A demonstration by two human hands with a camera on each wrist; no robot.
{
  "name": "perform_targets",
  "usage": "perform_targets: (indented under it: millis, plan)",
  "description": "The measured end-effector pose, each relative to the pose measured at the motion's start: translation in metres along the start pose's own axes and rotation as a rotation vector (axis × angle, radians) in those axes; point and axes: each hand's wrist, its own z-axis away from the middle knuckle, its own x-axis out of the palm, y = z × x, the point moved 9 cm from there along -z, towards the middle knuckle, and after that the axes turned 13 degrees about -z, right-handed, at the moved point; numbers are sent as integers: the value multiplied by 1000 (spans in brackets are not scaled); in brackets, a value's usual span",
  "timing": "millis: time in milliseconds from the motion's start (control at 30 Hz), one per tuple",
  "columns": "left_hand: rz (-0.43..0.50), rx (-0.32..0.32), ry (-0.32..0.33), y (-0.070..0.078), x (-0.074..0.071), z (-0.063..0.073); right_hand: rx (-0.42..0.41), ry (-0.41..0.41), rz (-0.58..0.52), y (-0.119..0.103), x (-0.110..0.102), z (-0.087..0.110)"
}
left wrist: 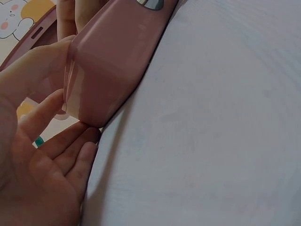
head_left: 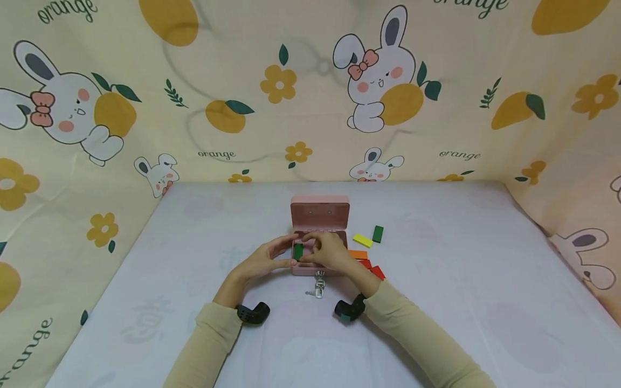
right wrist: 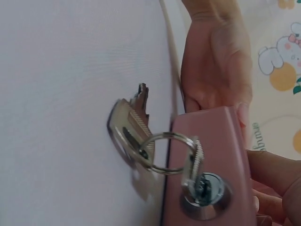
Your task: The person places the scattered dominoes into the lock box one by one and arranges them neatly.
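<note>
A pink cash box (head_left: 315, 271) stands with its lid raised. My left hand (head_left: 264, 261) grips the box's left side, thumb near the front corner and fingers toward the back. In the left wrist view several fingertips touch the lower corner. My right hand (head_left: 330, 251) reaches down inside the box, its thumb and index finger at the two ends of a green block (head_left: 298, 252) by the left wall. The right wrist view hides that block behind the box front. A key (right wrist: 193, 176) sits in the front lock (right wrist: 206, 195), with a second key (right wrist: 131, 129) hanging from its ring.
Right of the box lie a yellow block (head_left: 363, 240), another green block (head_left: 378, 234), an orange block (head_left: 358, 254) and red blocks (head_left: 378, 272), partly behind the right forearm. The white-covered table (head_left: 461, 280) meets a printed cloth backdrop (head_left: 310, 129).
</note>
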Motion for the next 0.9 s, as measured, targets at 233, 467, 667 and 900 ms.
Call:
perform_targets:
  millis: [233, 467, 667, 900]
  plan:
    - [-9, -33, -7, -1, 1, 1, -57, -22, -19, -4, -8, 10]
    - [2, 7, 0, 2, 0, 0, -97, -29, -45, -3, -20, 21]
    - [7, 18, 4, 2, 0, -1, -136, -12, -59, -1, -34, 33]
    - [13, 14, 3, 0, 1, -1, -143, 5, -59, 10, -51, 47]
